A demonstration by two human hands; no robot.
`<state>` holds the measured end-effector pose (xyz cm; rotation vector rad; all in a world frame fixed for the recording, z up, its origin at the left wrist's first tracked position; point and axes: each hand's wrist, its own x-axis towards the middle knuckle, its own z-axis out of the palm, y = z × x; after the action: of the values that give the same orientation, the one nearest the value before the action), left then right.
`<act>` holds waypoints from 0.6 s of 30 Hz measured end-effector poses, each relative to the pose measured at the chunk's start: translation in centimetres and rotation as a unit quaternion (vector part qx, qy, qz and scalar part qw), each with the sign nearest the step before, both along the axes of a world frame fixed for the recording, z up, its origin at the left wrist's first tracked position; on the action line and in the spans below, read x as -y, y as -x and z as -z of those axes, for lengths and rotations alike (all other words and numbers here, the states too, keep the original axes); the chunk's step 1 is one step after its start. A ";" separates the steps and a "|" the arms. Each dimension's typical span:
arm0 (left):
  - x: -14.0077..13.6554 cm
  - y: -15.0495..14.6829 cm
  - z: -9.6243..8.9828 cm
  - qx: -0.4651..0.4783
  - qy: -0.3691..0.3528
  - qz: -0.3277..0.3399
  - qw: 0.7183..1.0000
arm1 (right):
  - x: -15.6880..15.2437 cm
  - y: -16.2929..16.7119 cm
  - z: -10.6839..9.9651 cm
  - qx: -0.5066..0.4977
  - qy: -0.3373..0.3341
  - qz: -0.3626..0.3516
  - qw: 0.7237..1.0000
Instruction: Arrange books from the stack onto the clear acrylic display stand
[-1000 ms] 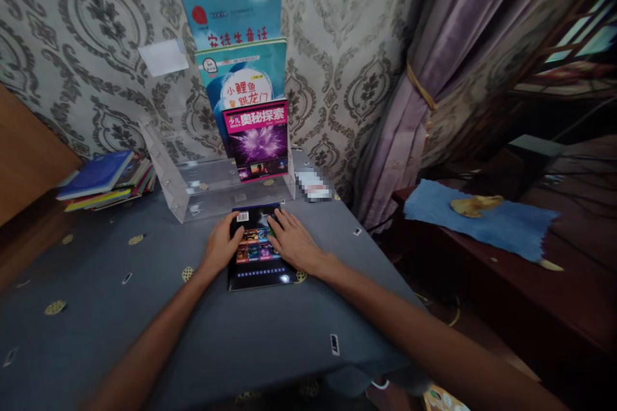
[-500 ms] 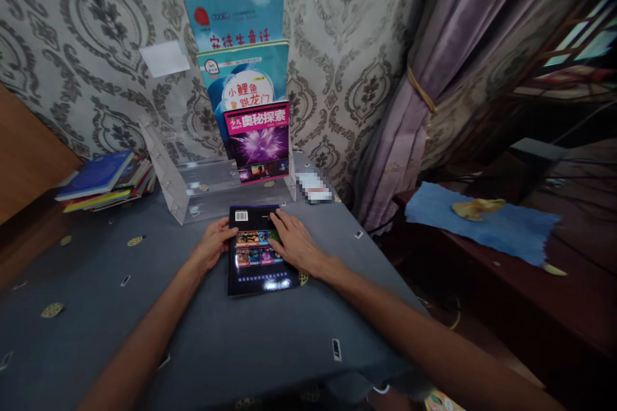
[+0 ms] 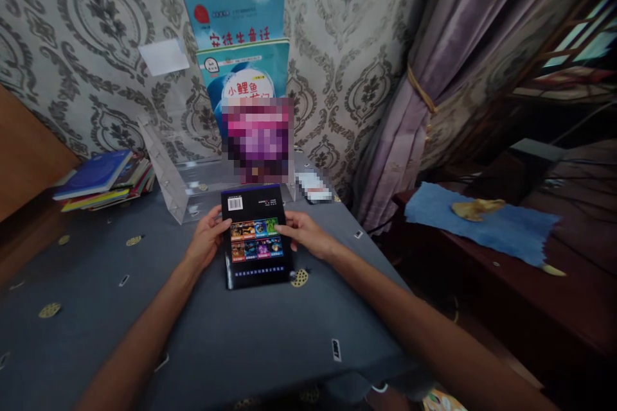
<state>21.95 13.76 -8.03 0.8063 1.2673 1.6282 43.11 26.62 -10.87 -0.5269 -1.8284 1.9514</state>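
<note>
A black book (image 3: 258, 266) with a barcode and two rows of small coloured pictures on its cover is held between my hands. My left hand (image 3: 209, 237) grips its left edge, thumb on top. On the opposite edge my right hand (image 3: 306, 234) holds it, thumb over the pictures and fingers partly under the book. The book's far edge looks raised off the table. Just behind it stands a clear plastic rack (image 3: 171, 183). Two blue books, the front one a blue picture book (image 3: 248, 70), lean upright in it, behind a blurred pink and purple book (image 3: 258, 138).
A pile of books (image 3: 103, 180) lies on the cloth-covered table (image 3: 120, 334) at the left. Right of the rack is a small blurred item (image 3: 313, 186). A blue cloth (image 3: 477, 231) covers part of a dark red surface at the right, beyond a purple curtain (image 3: 409, 109).
The black book's far edge has come up and nearer the rack. My right hand has moved from lying flat on the cover to gripping the right edge.
</note>
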 end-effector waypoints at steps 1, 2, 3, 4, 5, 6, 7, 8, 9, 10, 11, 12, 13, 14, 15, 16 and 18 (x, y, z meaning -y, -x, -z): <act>0.0 -0.2 -0.2 -0.005 -0.009 -0.007 1.000 | 0.1 -0.1 -0.3 -0.016 -0.005 0.002 1.000; 0.1 -0.3 -0.5 -0.011 -0.017 -0.014 1.000 | 0.1 -0.2 -0.5 -0.031 -0.013 0.004 0.999; 0.1 -0.5 -0.7 -0.017 -0.025 -0.019 0.999 | 0.2 -0.3 -0.8 -0.044 -0.022 0.003 0.999; 0.2 -0.6 -0.9 -0.023 -0.033 -0.020 0.999 | 0.2 -0.4 -1.1 -0.055 -0.032 0.003 0.998; 0.3 -0.7 -1.1 -0.029 -0.042 -0.016 0.999 | 0.2 -0.4 -1.3 -0.064 -0.042 0.003 0.997; 0.4 -0.8 -1.2 -0.036 -0.048 -0.006 0.998 | 0.2 -0.4 -1.5 -0.072 -0.052 0.005 0.996; 0.4 -0.9 -1.2 -0.042 -0.051 0.008 0.998 | 0.2 -0.5 -1.7 -0.077 -0.062 0.009 0.995; 0.5 -0.9 -1.1 -0.045 -0.049 0.024 0.998 | 0.2 -0.4 -1.8 -0.080 -0.072 0.014 0.994; 0.6 -0.9 -0.9 -0.045 -0.041 0.038 0.997 | 0.2 -0.4 -1.8 -0.083 -0.082 0.020 0.993; 0.6 -0.9 -0.6 -0.044 -0.028 0.052 0.997 | 0.3 -0.4 -1.8 -0.086 -0.090 0.026 0.992; 0.6 -0.9 -0.3 -0.041 -0.012 0.064 0.997 | 0.3 -0.3 -1.8 -0.090 -0.097 0.032 0.991; 0.6 -0.9 0.0 -0.038 0.003 0.073 0.997 | 0.3 -0.3 -1.7 -0.096 -0.102 0.036 0.990; 0.5 -0.8 0.3 -0.035 0.014 0.077 0.996 | 0.4 -0.2 -1.6 -0.102 -0.104 0.041 0.989; 0.5 -0.7 0.5 -0.034 0.020 0.077 0.996 | 0.4 -0.1 -1.5 -0.108 -0.104 0.045 0.988; 0.4 -0.6 0.7 -0.036 0.020 0.073 0.996 | 0.5 -0.1 -1.4 -0.113 -0.104 0.048 0.987; 0.4 -0.5 0.8 -0.042 0.014 0.065 0.997 | 0.6 0.0 -1.3 -0.118 -0.104 0.049 0.986; 0.3 -0.2 0.7 -0.067 -0.008 0.040 0.997 | 0.8 0.1 -1.3 -0.128 -0.104 0.043 0.985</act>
<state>22.14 13.41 -8.68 0.9769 1.2988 1.5449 43.00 25.85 -9.60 -0.2709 -1.7853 1.6620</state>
